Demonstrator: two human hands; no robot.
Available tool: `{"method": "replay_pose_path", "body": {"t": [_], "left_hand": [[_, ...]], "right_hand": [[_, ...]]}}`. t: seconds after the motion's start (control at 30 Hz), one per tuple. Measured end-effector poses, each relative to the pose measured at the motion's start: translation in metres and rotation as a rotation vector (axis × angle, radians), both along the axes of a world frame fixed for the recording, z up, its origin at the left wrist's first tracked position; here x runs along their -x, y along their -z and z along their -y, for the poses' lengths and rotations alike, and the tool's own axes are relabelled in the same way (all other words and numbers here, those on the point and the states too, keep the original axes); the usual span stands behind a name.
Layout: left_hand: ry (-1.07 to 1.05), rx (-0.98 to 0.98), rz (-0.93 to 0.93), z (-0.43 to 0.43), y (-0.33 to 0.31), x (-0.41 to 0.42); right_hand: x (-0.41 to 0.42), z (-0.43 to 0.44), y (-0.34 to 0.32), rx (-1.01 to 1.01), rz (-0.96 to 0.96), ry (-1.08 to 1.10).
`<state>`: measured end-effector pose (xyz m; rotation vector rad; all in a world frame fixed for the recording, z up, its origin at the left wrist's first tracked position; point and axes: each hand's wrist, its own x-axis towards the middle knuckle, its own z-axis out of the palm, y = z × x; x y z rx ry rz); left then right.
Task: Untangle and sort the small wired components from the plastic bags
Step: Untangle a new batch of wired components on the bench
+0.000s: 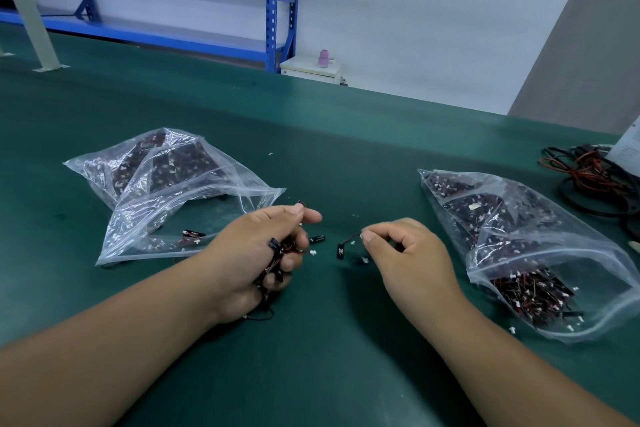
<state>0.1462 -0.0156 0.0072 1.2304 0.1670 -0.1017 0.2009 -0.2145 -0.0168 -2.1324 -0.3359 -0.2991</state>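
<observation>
My left hand [258, 250] is closed around a tangled bunch of small wired components [277, 255], black bodies with red and black leads, some trailing below the palm. My right hand [403, 250] pinches the wire of a single component [341, 251], whose black body hangs just above the green mat beside a white connector. One clear zip bag [166, 198] lies open to the left, mostly empty at its mouth, on top of a fuller bag. Another clear bag [526, 246] packed with components lies to the right.
The green mat [329, 156] covers the whole bench. A coil of red and black cables [595, 180] sits at the far right edge beside a white paper. Blue shelving [277, 3] and a small white cabinet stand behind the bench. White crumbs dot the mat.
</observation>
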Motion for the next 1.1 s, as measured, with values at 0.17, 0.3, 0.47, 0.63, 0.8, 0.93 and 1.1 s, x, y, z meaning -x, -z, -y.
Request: {"method": "replay_pose_path", "body": {"t": [0.17,0.3,0.47,0.63,0.8,0.93,1.1], "left_hand": [[0.124,-0.474,0.168,0.014,0.000,0.011],[0.120,-0.725,0.233,0.021,0.002,0.014],[0.085,-0.868,0.286,0.021,0.004,0.014],[-0.046,-0.653,0.220,0.018,0.003,0.014],[-0.264,-0.138,0.119,0.009,-0.009,0.009],[-0.324,0.028,0.169,-0.008,-0.020,0.005],[-0.347,0.015,0.198,-0.019,-0.023,0.003]], "right_hand": [[0.011,-0.007,-0.008,-0.115,0.136,-0.176],[0.027,-0.014,-0.009,-0.085,0.095,-0.388],[0.021,-0.010,-0.011,-0.075,0.152,-0.276],[0.009,0.001,-0.016,-0.239,0.107,-0.099],[-0.005,0.007,-0.011,-0.343,0.029,0.046],[-0.013,0.009,-0.006,-0.371,0.003,0.078],[-0.017,0.010,-0.002,-0.351,-0.039,0.105]]}}
